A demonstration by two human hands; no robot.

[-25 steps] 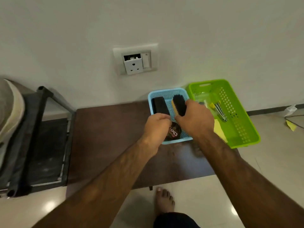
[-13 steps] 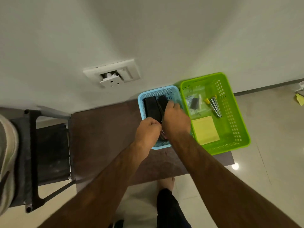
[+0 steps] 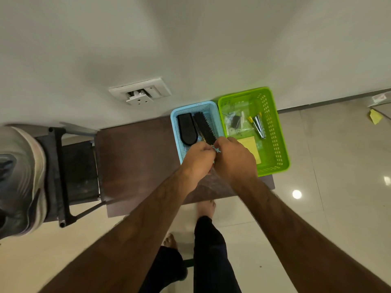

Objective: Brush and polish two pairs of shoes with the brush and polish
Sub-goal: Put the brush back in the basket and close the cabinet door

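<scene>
We see two baskets standing side by side, touching, at the far right end of the dark tabletop [image 3: 137, 157], against the wall. The blue basket [image 3: 195, 105] holds the brush [image 3: 204, 128], lying bristles up along its length, and just left of it a black oblong piece [image 3: 187, 129], smooth side up. The green basket [image 3: 275, 134] holds a clear bag [image 3: 233, 121] of small items at its far end, a metal clipper [image 3: 259, 129] beside that, and a yellow notepad [image 3: 248, 144] nearer us.

Our left hand [image 3: 197, 160] and right hand [image 3: 234, 161] meet over the near end of the blue basket, knuckles up and fingers curled under. We cannot tell what, if anything, either one has hold of.

A second ago our right hand gripped the brush, raised above the blue basket, and the polish tin showed under our left hand. Now the brush lies in the basket, free of our fingers. Our right hand has come in against the left, and the two cover the spot where the tin sat.
</scene>
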